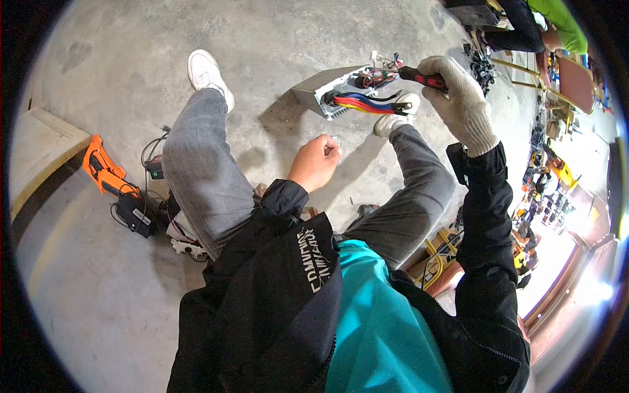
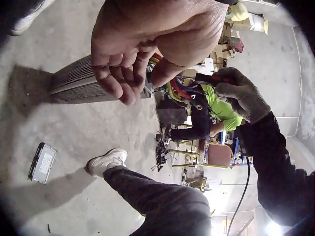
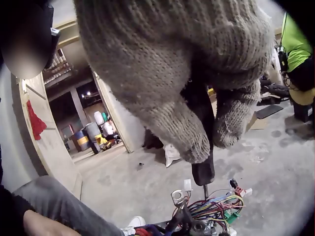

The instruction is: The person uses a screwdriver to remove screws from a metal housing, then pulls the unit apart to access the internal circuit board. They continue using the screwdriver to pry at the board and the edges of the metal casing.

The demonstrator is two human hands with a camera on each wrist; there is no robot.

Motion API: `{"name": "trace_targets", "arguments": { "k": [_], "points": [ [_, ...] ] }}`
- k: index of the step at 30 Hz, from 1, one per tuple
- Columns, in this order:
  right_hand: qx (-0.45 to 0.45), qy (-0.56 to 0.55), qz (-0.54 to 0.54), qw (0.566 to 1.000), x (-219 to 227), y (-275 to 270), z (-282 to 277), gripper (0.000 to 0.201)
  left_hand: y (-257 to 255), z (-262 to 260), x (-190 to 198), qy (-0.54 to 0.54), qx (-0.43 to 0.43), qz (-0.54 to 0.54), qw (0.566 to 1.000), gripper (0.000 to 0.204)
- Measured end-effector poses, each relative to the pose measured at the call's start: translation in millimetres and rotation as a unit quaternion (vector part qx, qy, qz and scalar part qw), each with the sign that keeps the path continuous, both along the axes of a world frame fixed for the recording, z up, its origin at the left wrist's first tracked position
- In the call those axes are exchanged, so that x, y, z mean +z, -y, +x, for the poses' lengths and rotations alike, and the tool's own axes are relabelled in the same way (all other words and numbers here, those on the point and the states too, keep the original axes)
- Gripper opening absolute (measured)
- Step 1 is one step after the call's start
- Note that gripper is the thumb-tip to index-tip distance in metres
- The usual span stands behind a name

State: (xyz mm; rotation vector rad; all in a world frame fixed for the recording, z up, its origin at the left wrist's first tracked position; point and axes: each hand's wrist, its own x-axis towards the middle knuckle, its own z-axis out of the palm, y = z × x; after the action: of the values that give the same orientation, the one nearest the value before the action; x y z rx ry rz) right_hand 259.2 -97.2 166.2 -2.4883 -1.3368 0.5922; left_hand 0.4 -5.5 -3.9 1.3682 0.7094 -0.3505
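My gloved right hand (image 1: 462, 98) grips a red-and-black-handled screwdriver (image 1: 424, 79) over a grey ribbed metal box (image 1: 314, 92), which lies open on the concrete floor with thick coloured wires (image 1: 367, 101) spilling out. In the right wrist view the glove (image 3: 187, 73) wraps the screwdriver handle (image 3: 203, 167), whose shaft points down into the wire bundle (image 3: 206, 211). My bare left hand (image 1: 316, 162) hovers between my knees, nearer me than the box, fingers curled into a loose fist (image 2: 142, 44); nothing shows inside it. A small grey plate (image 2: 43, 162) lies on the floor beside it.
I sit on the floor with legs spread, white shoes (image 1: 208, 72) on either side of the box. An orange tool (image 1: 105, 171) and a black device with cables (image 1: 137, 213) lie left of my left leg. A person in a green top (image 1: 557, 26) sits far right amid clutter.
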Motion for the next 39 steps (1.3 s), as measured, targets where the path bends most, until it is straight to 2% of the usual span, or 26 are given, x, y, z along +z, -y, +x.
{"name": "trace_targets", "arguments": {
  "k": [14,29,39],
  "points": [
    [-0.037,0.018,0.003,0.999,-2.9,-3.5,-1.2,0.034,-1.3,0.5,2.0,-0.003,-0.002,0.002,1.000,0.022],
    [-0.002,0.009,-0.003,1.000,1.9,-7.2,-3.9,0.034,-0.8,-0.6,0.7,0.011,0.002,0.011,1.000,0.023],
    [-0.023,-0.011,0.019,1.000,-0.4,-5.8,-3.2,0.033,-0.4,-0.4,0.4,0.006,0.006,0.005,1.000,0.023]
  ]
}}
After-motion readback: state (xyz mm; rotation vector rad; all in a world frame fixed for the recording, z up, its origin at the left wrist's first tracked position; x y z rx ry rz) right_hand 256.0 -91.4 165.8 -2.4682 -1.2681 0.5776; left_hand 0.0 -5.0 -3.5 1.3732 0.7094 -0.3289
